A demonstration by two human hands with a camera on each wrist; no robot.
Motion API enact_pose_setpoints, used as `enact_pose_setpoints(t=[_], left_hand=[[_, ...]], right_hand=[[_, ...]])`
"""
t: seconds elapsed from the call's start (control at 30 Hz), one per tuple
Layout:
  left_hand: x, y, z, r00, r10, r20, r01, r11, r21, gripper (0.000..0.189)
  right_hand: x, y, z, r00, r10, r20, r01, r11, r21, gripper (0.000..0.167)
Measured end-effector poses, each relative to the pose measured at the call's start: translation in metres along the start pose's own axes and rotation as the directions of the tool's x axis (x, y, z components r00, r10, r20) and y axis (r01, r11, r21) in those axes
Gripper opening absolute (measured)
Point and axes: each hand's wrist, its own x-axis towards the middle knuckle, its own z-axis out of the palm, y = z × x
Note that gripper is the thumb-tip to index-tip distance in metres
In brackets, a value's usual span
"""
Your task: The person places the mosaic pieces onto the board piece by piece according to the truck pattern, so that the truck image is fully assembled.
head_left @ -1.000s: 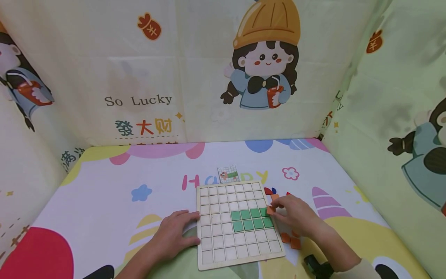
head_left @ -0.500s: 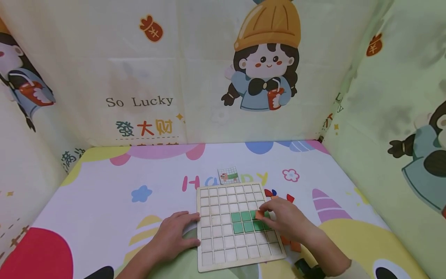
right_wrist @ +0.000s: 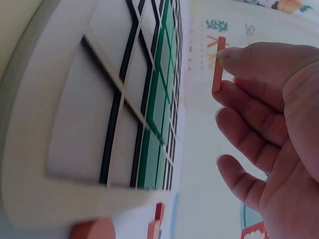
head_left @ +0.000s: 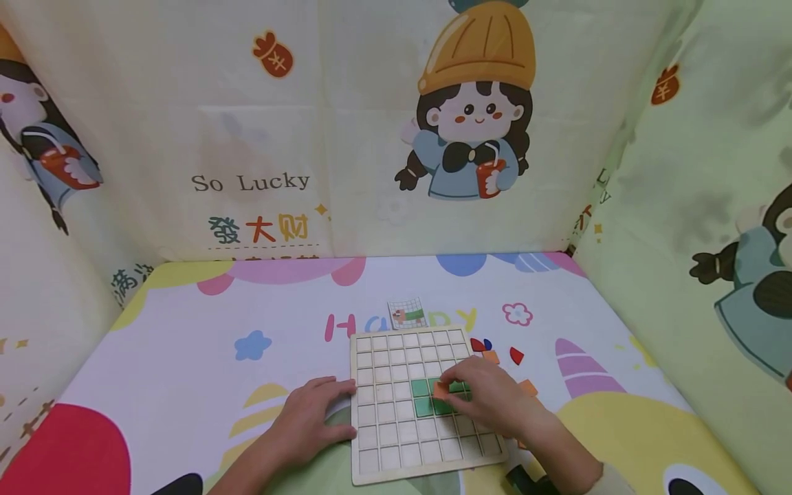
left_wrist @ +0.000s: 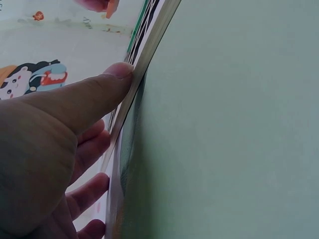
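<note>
Over the wooden board (head_left: 388, 457), I watch from far off as the right hand (head_left: 495, 395) pinches an orange tile (head_left: 440, 390) between thumb and finger. The tile is up above the green tiles (head_left: 423, 407), apart from them. Its face looks about square, so I cannot pick out a longer side. Through the right wrist camera I see its thin edge, running almost straight up and down, the top leaning a bit right. The left hand (head_left: 309, 421) is spread, thumb and fingers apart, touching the board's left edge. The board lies flat, its far edge sloping up a little to the right. Just past it I see a small picture card (head_left: 407, 313). Off to the right lie a red piece (head_left: 516, 355), a blue piece (head_left: 487, 344) and more orange pieces (head_left: 528, 387), all on a bright printed cloth (head_left: 185, 357).
</note>
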Motion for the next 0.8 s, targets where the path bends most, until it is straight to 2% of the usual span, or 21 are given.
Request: enact_pose_setpoints(t=[0.17,0.4,0.8], left_hand=[[-0.001,0.000,0.000,1.000,0.001,0.002,-0.001,1.000,0.001,0.059],[0.000,0.000,0.000,1.000,-0.003,0.008,0.003,1.000,0.002,0.059],[0.000,0.000,0.000,1.000,-0.005,0.010,0.005,1.000,-0.002,0.059]], right_hand=[[0.003,-0.009,0.003,0.999,0.006,0.035,-0.007,1.000,0.010,0.010],[0.007,-0.016,0.011,0.997,-0.066,0.029,0.066,0.998,0.002,0.009],[0.012,-0.021,0.015,0.994,-0.072,0.087,0.071,0.997,0.013,0.008]])
